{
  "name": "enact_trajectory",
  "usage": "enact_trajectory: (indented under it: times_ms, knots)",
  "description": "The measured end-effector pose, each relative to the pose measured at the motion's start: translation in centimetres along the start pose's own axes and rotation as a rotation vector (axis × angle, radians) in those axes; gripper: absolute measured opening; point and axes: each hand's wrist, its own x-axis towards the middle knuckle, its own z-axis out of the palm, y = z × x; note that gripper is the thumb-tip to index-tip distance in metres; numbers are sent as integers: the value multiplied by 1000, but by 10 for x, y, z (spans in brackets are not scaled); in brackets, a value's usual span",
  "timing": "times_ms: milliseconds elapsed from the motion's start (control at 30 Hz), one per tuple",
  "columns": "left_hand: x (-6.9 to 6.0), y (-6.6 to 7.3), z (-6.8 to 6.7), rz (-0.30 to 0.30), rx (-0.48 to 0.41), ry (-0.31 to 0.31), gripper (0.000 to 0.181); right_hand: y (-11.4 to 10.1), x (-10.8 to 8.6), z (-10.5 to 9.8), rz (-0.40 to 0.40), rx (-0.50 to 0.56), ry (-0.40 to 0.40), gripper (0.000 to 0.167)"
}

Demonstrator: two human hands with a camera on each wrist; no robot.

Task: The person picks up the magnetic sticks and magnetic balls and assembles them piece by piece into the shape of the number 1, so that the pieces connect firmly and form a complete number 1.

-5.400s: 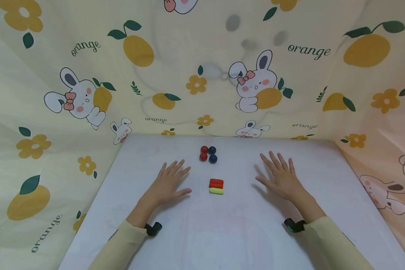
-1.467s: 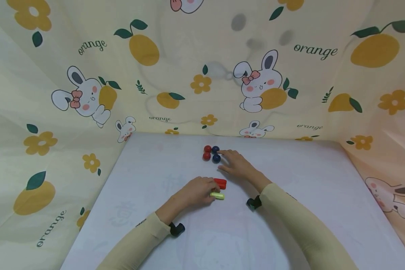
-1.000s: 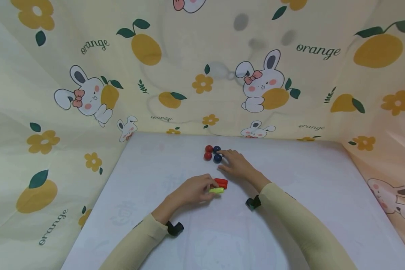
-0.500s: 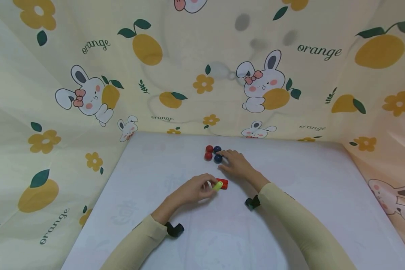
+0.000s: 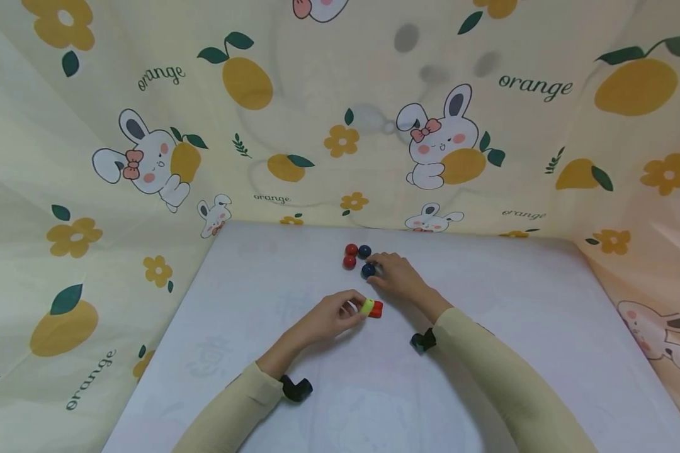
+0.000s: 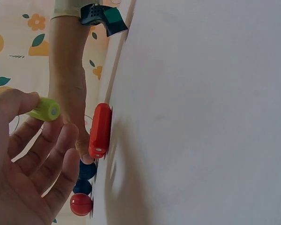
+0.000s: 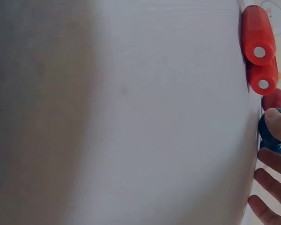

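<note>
My left hand [image 5: 330, 316] pinches a yellow-green toy rod [image 5: 367, 307] between thumb and forefinger, raised off the table; a pale disc shows in its end in the left wrist view. Two red rods [image 5: 377, 309] lie side by side just beyond it, partly covered in the head view. My right hand [image 5: 399, 277] holds the nearer dark blue ball [image 5: 368, 270] between thumb and fingers, at the table surface. In the right wrist view the thumb [image 7: 277, 123] presses on this ball. The other blue ball [image 5: 364, 251] stands just behind it.
Two red balls [image 5: 349, 262] sit left of the blue ones on the white table [image 5: 362, 402]. A patterned cloth [image 5: 317, 94] rises behind the table and at both sides. Each wrist carries a small black camera [image 5: 297, 390].
My left hand has picked up the yellow-green rod and turned it until its end points away. My right hand has reached the balls and drawn the nearer blue one slightly toward me.
</note>
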Motion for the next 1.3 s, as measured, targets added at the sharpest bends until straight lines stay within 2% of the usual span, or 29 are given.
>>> enact_trajectory:
  times_ms: [133, 300, 467, 800, 1300]
  knots:
    - [2, 0, 3, -26, -24, 1, 22, 3, -4, -5, 21, 68, -15, 53]
    - [4, 1, 6, -49, -44, 5, 23, 5, -13, -11, 54, 203, -6, 49]
    - [6, 2, 9, -77, -39, 14, 24, 8, -26, -14, 42, 283, 20, 47]
    - [8, -1, 14, -87, -69, 32, 22, 12, -47, -14, 1, 339, 95, 46]
    - [13, -1, 19, -104, -57, 57, 26, 7, -74, -16, 6, 427, 185, 42]
